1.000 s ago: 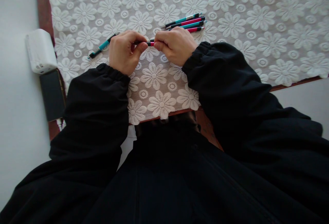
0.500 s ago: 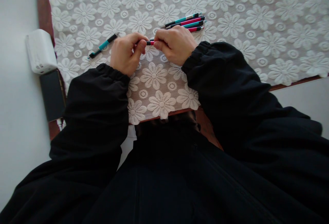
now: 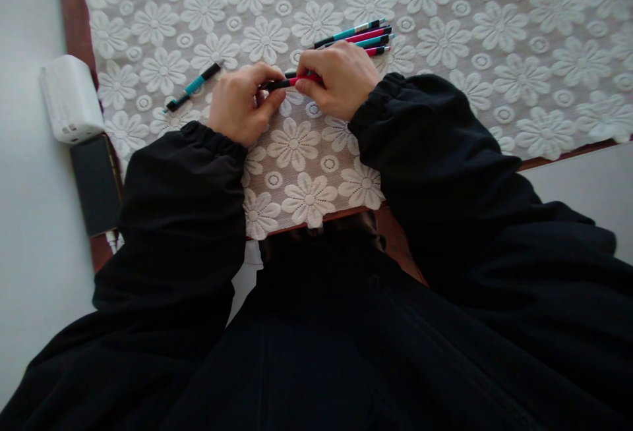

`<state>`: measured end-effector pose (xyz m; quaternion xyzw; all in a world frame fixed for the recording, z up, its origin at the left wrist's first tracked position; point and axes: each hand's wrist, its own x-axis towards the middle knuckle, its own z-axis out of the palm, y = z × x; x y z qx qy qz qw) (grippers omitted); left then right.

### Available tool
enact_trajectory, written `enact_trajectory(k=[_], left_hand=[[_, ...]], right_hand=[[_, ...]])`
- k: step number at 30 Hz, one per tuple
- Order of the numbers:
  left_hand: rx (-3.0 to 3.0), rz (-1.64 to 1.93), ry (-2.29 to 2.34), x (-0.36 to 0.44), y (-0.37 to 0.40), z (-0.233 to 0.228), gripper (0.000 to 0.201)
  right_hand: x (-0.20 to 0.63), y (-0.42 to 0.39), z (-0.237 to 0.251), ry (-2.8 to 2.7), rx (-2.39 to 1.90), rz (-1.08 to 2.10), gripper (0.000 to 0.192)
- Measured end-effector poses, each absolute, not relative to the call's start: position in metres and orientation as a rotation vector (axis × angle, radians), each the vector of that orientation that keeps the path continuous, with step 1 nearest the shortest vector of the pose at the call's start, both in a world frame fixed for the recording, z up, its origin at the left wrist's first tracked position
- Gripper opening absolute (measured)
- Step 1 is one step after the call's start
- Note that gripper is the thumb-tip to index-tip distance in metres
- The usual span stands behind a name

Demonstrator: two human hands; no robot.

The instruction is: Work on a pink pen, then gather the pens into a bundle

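Observation:
Between my hands is a red and black pen (image 3: 287, 83), held roughly level above the lace tablecloth (image 3: 295, 144). My left hand (image 3: 241, 103) pinches its black end between thumb and fingers. The fingers of my right hand (image 3: 340, 80) are closed on the red part, and the palm side is hidden. Left of my left hand a teal and black pen (image 3: 192, 87) lies slanted on the cloth. Just beyond my right hand rests a group of several teal and red pens (image 3: 363, 34), partly covered by that hand.
At the table's left edge stands a white charger-like block (image 3: 72, 98). A flat black device (image 3: 96, 184) touches it, with a white cable (image 3: 113, 241) at its lower end. The table's brown wooden edge (image 3: 74, 2) shows along the left.
My hands have shifted slightly, and more of the red and black pen shows between them. The whole view has moved a little. The other pens lie as before.

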<state>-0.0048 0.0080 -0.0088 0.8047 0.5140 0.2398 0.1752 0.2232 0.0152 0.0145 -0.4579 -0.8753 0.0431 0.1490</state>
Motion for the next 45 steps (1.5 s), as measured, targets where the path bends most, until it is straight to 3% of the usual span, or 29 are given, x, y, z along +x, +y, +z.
enact_trajectory(k=[5, 11, 17, 29, 36, 45], left_hand=[[2.344, 0.653, 1.434, -0.003, 0.005, -0.004, 0.037], [2.303, 0.504, 1.444, 0.001, -0.001, 0.01, 0.073], [2.326, 0.347, 1.504, 0.005, -0.006, 0.022, 0.085], [2.313, 0.388, 1.425, 0.003, -0.005, 0.02, 0.065], [2.257, 0.332, 1.505, 0.005, -0.006, 0.022, 0.047], [2.342, 0.378, 1.44, 0.0, -0.003, 0.016, 0.061]], right_hand=[[0.224, 0.016, 0.013, -2.469, -1.372, 0.215, 0.042], [0.224, 0.014, 0.015, -2.495, -1.407, 0.229, 0.051], [0.222, 0.016, 0.012, -2.572, -1.385, 0.199, 0.055], [0.222, 0.022, 0.007, -2.618, -1.401, 0.163, 0.054], [0.222, 0.014, 0.014, -2.599, -1.258, 0.24, 0.041], [0.224, 0.011, 0.018, -2.672, -1.224, 0.251, 0.043]])
